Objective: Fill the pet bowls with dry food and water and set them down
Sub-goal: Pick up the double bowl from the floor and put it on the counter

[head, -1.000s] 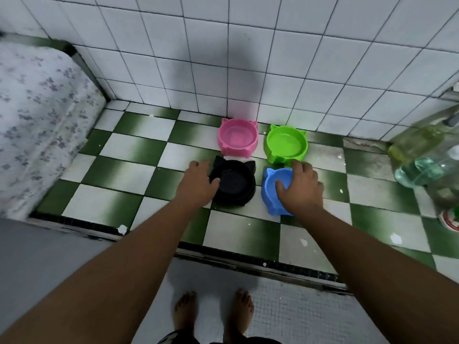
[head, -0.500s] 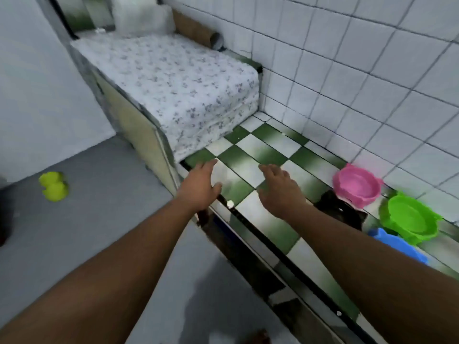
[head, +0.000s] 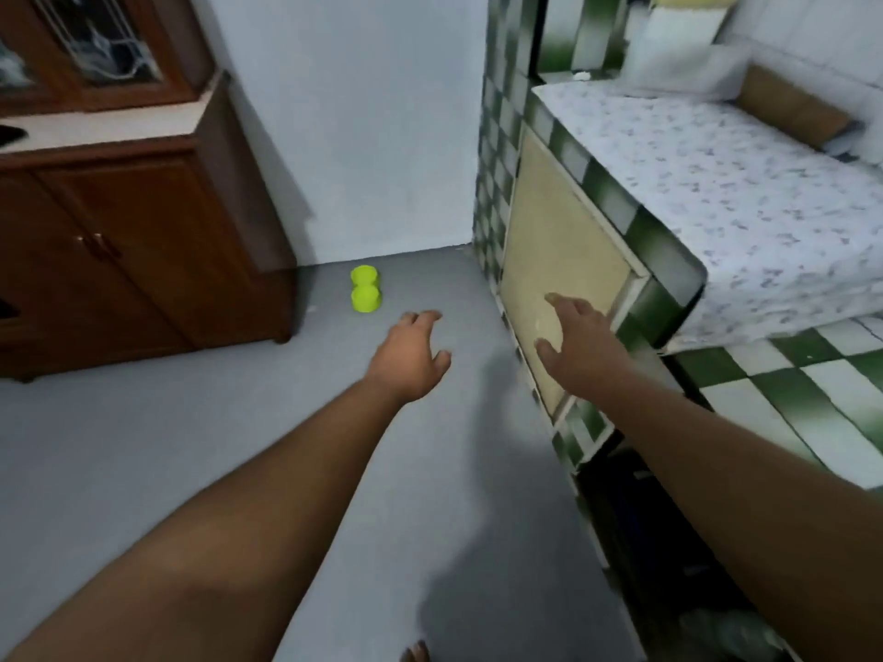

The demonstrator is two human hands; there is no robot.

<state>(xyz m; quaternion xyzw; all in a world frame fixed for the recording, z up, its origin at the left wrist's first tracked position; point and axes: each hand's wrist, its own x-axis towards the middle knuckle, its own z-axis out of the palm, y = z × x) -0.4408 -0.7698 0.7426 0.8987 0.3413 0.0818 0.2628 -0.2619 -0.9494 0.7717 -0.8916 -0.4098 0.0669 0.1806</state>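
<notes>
Double bowl (head: 365, 288): lime green, two round cups joined, standing on the floor (head: 229, 451) just off the cabinet (head: 143, 260)'s right front corner, close to the wall.

Left grip (head: 411, 355): released, fingers loosely spread, holding nothing. It is out over the floor, well short of the bowl and farther from the cabinet than the bowl is.

Right grip (head: 578, 346): also released and empty, farther still from the cabinet, in front of the beige panel (head: 559, 250) under the tiled surface (head: 669, 260).

Handling, as a judgement: it looks like moulded plastic, so light, stiff and smooth, and unlikely to break. Take it at the narrow waist between the cups, or by the rim at both ends. Once it holds water it would slop, so carry it level in both grips.

Hard to read:
- The picture is soft, and I cannot tell whether the cups hold anything.
- No food or water supply is in view.
- A dark item on the cabinet top is cut off by the frame.
- The gap under the surface is too dark to make out.
</notes>
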